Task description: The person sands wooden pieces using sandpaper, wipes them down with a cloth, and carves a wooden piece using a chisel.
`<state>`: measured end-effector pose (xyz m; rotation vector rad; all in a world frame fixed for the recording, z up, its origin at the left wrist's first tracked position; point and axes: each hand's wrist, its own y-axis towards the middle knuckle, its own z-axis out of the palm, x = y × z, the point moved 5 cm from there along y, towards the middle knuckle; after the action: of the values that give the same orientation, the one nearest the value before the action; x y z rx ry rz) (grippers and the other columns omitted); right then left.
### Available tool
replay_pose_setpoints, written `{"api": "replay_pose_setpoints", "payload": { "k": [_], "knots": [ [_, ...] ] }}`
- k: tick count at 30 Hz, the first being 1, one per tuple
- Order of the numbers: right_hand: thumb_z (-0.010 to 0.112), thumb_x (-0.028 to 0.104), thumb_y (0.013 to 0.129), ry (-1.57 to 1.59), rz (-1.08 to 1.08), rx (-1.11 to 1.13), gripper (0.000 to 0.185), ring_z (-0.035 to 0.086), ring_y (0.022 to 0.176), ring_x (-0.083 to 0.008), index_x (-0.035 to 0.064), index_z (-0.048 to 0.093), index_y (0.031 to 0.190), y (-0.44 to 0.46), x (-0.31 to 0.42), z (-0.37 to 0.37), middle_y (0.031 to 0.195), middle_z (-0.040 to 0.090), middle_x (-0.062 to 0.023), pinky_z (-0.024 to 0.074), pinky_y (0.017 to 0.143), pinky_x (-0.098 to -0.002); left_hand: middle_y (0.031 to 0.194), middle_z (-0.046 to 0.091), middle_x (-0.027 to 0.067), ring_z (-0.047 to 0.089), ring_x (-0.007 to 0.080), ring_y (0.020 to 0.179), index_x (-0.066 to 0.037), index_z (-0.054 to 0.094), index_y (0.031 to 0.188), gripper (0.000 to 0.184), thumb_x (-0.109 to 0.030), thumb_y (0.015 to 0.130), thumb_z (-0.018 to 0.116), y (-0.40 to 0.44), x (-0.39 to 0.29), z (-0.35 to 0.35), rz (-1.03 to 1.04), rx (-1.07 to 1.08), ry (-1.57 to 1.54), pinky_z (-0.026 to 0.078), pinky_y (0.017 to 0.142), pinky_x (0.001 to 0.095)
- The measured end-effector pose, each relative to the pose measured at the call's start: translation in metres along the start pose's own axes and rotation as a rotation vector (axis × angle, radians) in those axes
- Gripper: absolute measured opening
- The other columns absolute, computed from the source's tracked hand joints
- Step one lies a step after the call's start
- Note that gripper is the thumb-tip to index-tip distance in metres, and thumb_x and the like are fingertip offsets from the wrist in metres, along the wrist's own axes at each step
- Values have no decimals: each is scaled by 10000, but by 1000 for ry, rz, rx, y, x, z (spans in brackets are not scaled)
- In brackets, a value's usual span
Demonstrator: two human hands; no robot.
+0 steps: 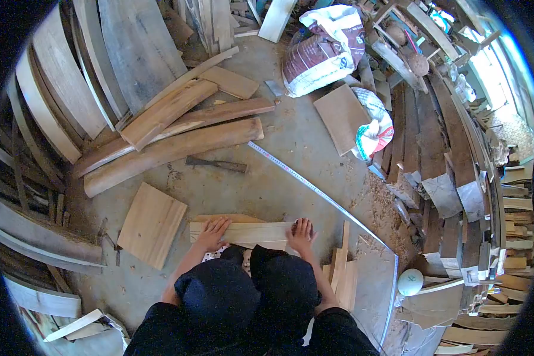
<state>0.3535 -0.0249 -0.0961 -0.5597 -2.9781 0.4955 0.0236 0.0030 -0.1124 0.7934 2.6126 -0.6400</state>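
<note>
A pale wooden board [258, 230] lies crosswise in front of my knees, apparently over another piece of wood [237, 218] whose curved edge shows behind it. My left hand [212, 233] is closed over the board near its left end, fingers laid across the top. At the right end my right hand [301, 234] grips it, fingers bent over the wood. A small dark patch shows beside the right fingers; I cannot tell what it is. Several narrow offcuts [340, 267] lie beside my right forearm. The undersides of both hands are hidden.
A square wooden panel [152, 225] lies at left, below thick planks [175, 153] and a dark chisel-like tool [216, 164]. An extended tape measure [314, 188] crosses the floor to the right. Sacks [323, 50], a white ball [410, 282] and stacked timber [442, 154] stand around.
</note>
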Motion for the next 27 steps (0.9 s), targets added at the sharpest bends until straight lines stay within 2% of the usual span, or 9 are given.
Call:
{"api": "replay_pose_setpoints", "payload": {
  "k": [1,2,4,6,9,17,22,25,27],
  "knots": [
    [379,587,851,-44,11,2,774,9,1392,-272,153,121,1438,1,6,5,1515,21,-71,58,1038,-599,1504,114,27,147,237,1375,-224,40,1445,854,-488,812,550,2,-1,1,4,-8,14,75,1098,481],
    [443,589,808,96,-200,-471,810,84,1380,-297,132,179,1423,1,15,37,1500,112,-95,102,1036,-585,1505,110,24,142,233,1376,-225,39,1445,855,-487,812,551,2,-3,-3,-12,25,-4,73,1099,481],
    [472,524,801,-131,-420,-320,701,201,1347,-287,150,313,1371,-19,71,30,1437,284,-100,171,1033,-548,1506,101,18,132,223,1379,-226,37,1445,856,-484,812,553,0,-8,-12,-45,91,-34,68,1100,481],
    [508,424,785,-538,-636,-675,534,304,1293,-252,172,451,1253,-55,123,39,1324,437,-80,249,1002,-510,1507,95,16,123,215,1381,-233,40,1444,853,-476,812,558,2,-7,-10,-48,77,-60,65,1101,481],
    [496,358,800,-389,-900,-770,397,328,1276,-224,191,503,1161,-42,106,56,1270,490,-51,283,977,-493,1505,100,12,119,210,1382,-240,46,1443,851,-463,810,569,3,0,-1,-5,1,-52,66,1101,483],
    [472,566,800,163,-16,-319,697,207,1345,-308,156,354,1352,-2,-10,21,1447,263,-119,91,1023,-625,1500,126,20,126,232,1380,-232,85,1440,842,-455,798,582,-1,-3,-6,-12,-6,-85,56,1102,477],
    [427,557,843,-285,-445,-700,699,144,1372,-266,154,255,1388,-24,50,58,1489,159,-86,78,1015,-644,1497,142,25,136,235,1377,-229,100,1439,824,-490,803,555,1,-1,-2,18,-45,-67,67,1098,475],
    [414,537,858,-402,-449,-561,656,179,1359,-292,160,286,1380,-16,25,46,1479,195,-92,108,1003,-652,1497,144,24,139,235,1376,-218,94,1441,824,-510,808,532,0,-2,-2,13,-25,-52,67,1095,479],
    [411,524,865,93,-281,-313,640,192,1355,-299,163,297,1381,8,-9,45,1478,204,-83,110,1000,-655,1497,144,21,138,234,1376,-210,89,1442,824,-520,812,519,2,1,1,18,-42,-25,63,1096,478]
  ]
}}
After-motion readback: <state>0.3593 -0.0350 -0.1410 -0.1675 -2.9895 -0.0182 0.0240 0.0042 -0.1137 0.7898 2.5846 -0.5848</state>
